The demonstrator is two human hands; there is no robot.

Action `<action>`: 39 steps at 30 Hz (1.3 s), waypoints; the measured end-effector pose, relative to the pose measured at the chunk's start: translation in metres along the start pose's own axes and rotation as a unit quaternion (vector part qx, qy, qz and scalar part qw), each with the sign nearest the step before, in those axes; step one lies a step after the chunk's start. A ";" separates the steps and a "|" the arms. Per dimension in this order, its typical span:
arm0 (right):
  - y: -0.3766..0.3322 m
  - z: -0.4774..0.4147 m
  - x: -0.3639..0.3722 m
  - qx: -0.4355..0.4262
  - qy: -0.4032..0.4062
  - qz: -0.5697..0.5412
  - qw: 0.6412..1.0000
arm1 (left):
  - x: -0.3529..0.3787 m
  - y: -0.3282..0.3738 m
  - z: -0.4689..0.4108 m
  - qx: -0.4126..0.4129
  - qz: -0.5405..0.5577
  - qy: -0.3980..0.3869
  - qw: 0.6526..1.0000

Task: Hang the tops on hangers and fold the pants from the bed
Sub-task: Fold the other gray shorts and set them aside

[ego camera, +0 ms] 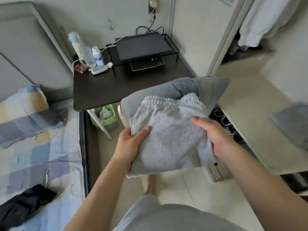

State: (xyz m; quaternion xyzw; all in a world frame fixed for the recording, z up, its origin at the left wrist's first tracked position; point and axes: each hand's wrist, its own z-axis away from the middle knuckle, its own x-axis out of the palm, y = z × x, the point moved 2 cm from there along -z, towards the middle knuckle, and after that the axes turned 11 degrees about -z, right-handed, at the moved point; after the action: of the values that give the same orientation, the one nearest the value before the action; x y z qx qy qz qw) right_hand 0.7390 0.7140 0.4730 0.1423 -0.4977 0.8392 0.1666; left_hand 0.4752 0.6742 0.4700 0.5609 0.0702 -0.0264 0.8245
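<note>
- Now I hold a folded pair of light grey pants (168, 130) in front of me, above the floor, between the bed and the open closet.
- My left hand (131, 140) grips the left edge of the pants: the thumb lies curled on top of the fabric and the fingers go underneath, out of sight.
- My right hand (215, 137) grips the right edge the same way, with the thumb pressed on top and the fingers hidden below.
- The gathered elastic waistband of the pants points away from me.
- A blue-grey folded garment (200, 87) lies under the pants and sticks out past the waistband on the far side. I cannot tell whether my fingers hold it too.
- The bed (55, 157) is on my left, covered with a blue and yellow patchwork quilt.
- A black garment (21, 209) lies crumpled on the quilt near the lower left corner, well apart from my hands.
- A dark table (100, 90) stands beyond the bed, with bottles (93, 55) at its left rear and a black wire rack (143, 45) at its right rear.
- A green basket (106, 115) sits on the floor under the table's near edge.
- White wire shapes (221, 119) show in the dark gap just right of the pants; they are too blurred to name.
</note>
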 end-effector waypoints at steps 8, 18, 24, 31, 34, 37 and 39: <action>-0.085 -0.046 -0.084 -0.083 0.146 -0.104 0.980 | 0.117 0.112 -0.134 0.115 -0.077 -0.179 0.974; -0.119 -0.042 -0.194 -0.152 0.378 -0.238 0.882 | 0.307 0.161 -0.231 0.108 -0.154 -0.402 0.896; -0.124 -0.053 -0.265 -0.149 0.409 -0.306 0.847 | 0.411 0.151 -0.262 0.089 -0.220 -0.433 0.869; -0.154 -0.109 -0.332 -0.225 0.473 -0.292 0.800 | 0.494 0.137 -0.306 0.056 -0.226 -0.399 0.887; -0.164 -0.126 -0.352 -0.216 0.492 -0.296 0.790 | 0.525 0.136 -0.323 0.070 -0.239 -0.390 0.886; -0.168 -0.135 -0.379 -0.217 0.522 -0.294 0.771 | 0.560 0.133 -0.341 0.084 -0.253 -0.413 0.871; -0.170 -0.138 -0.400 -0.220 0.550 -0.282 0.755 | 0.590 0.127 -0.351 0.082 -0.250 -0.444 0.856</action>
State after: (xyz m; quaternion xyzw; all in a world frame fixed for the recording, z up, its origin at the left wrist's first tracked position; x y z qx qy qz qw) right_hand 1.1624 0.8570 0.3807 -0.2503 -0.4281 0.5554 0.6675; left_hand 1.0442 1.0677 0.3749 0.5186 -0.1684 -0.4835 0.6848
